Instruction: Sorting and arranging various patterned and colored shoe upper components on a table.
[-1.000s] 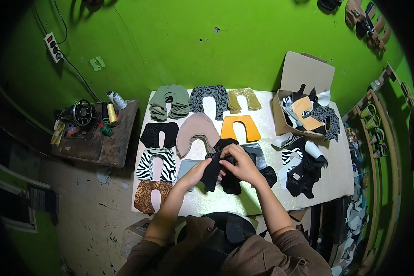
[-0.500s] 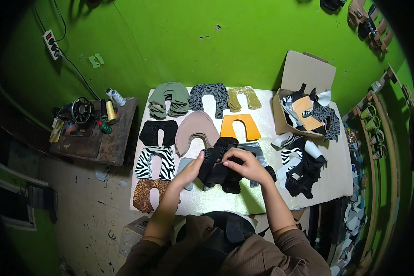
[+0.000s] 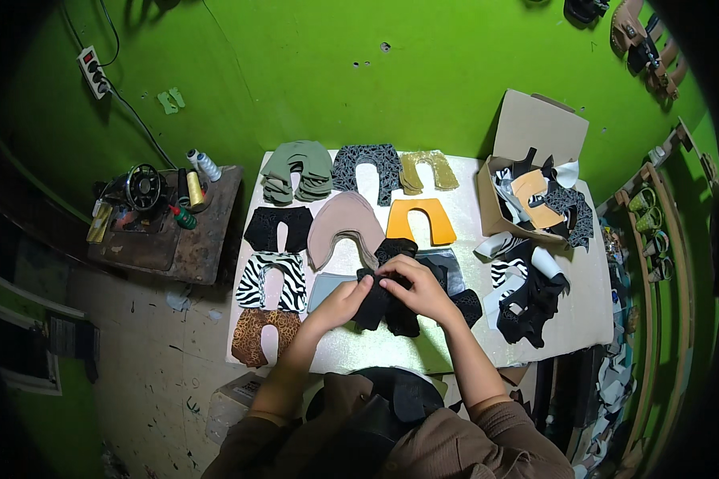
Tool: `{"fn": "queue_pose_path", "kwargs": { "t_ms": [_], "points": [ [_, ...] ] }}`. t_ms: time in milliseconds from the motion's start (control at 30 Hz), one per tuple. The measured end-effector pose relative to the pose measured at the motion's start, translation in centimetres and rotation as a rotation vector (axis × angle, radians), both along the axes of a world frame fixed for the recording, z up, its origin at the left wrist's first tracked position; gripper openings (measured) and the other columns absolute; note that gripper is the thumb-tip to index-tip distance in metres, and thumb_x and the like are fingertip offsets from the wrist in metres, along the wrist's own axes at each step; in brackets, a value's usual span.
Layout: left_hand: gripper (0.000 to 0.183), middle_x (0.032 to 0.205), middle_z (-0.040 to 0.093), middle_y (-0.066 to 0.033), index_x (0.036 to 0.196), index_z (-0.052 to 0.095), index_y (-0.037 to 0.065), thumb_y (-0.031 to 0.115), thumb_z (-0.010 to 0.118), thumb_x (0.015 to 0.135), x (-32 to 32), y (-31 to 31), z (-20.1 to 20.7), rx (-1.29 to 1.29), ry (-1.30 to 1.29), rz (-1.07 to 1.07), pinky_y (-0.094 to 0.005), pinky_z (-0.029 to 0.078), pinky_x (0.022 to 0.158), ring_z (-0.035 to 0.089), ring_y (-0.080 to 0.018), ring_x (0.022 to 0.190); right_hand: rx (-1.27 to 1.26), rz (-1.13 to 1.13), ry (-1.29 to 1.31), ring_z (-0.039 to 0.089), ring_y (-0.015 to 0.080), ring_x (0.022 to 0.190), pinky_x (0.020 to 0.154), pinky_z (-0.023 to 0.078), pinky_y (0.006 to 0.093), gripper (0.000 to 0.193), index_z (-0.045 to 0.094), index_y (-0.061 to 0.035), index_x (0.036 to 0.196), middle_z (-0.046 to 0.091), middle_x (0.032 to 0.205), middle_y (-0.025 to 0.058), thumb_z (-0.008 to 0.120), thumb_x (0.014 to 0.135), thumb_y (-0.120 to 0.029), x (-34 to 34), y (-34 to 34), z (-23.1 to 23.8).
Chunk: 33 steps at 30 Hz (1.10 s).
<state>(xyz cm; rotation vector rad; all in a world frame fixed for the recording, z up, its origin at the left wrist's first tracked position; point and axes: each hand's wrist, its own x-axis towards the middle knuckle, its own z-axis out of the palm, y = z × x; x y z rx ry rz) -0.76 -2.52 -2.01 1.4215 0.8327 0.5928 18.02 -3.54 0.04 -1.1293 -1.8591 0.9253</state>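
In front of me, over the table's near middle, a black cut piece of material [image 3: 370, 310] is gripped between my two hands. My left hand [image 3: 343, 305] closes on its left side, thumb uppermost. The fingers of my right hand [image 3: 420, 289] pinch its upper right edge, close to the left thumb. Beneath and right of them lie more black patterned pieces [image 3: 402, 319], partly covered by my hands. A grey stack [image 3: 327, 289] shows behind my left hand. Nearby sit a stack of dusty-pink U-shaped pieces [image 3: 339, 214] and an orange one [image 3: 421, 219].
Stacks of green [image 3: 284, 180], zebra-striped [image 3: 252, 279] and brown patterned pieces [image 3: 250, 339] line the table's left. An open cardboard box [image 3: 494, 211] of scraps stands back right, with a black-and-white scrap pile [image 3: 531, 307] before it. A sewing machine [image 3: 143, 188] stands left.
My left hand has moved right, nearer the right hand. The black piece between them has turned and looks narrower; the grey stack behind shows more.
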Motion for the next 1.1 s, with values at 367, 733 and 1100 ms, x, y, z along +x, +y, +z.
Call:
{"fn": "queue_pose_path", "kwargs": {
  "t_ms": [367, 733, 1100],
  "points": [
    [0.045, 0.068, 0.056, -0.0056, 0.086, 0.053, -0.006, 0.034, 0.035, 0.094, -0.5, 0.9, -0.8, 0.110, 0.194, -0.070, -0.0274, 0.040, 0.060, 0.049, -0.0119, 0.063, 0.074, 0.014, -0.122, 0.051, 0.0267, 0.088, 0.080, 0.040, 0.0333, 0.019, 0.054, -0.0025, 0.085, 0.055, 0.089, 0.0090, 0.065, 0.073, -0.012, 0.0, -0.2, 0.2],
    [0.050, 0.093, 0.056, -0.0047, 0.102, 0.053, -0.006, 0.038, 0.029, 0.096, -1.1, 0.4, -0.7, -0.158, 0.028, -0.039, -0.0229, 0.039, 0.080, 0.048, -0.0092, 0.084, 0.018, -0.084, -0.097, 0.051, 0.0227, 0.080, 0.071, 0.041, 0.0310, 0.015, 0.056, -0.0037, 0.083, 0.054, 0.080, 0.0074, 0.064, 0.074, -0.013, 1.0, -0.1, 0.5],
    [0.048, 0.097, 0.060, -0.0078, 0.109, 0.052, -0.005, 0.036, 0.030, 0.095, -1.5, 0.9, -0.6, -0.395, -0.271, -0.256, -0.0245, 0.041, 0.084, 0.054, -0.0131, 0.092, -0.096, 0.000, 0.071, 0.053, 0.0170, 0.077, 0.071, 0.042, 0.0276, 0.018, 0.058, -0.0030, 0.087, 0.055, 0.079, 0.0063, 0.065, 0.075, -0.014, 0.8, 0.5, 0.2]
  ]
}}
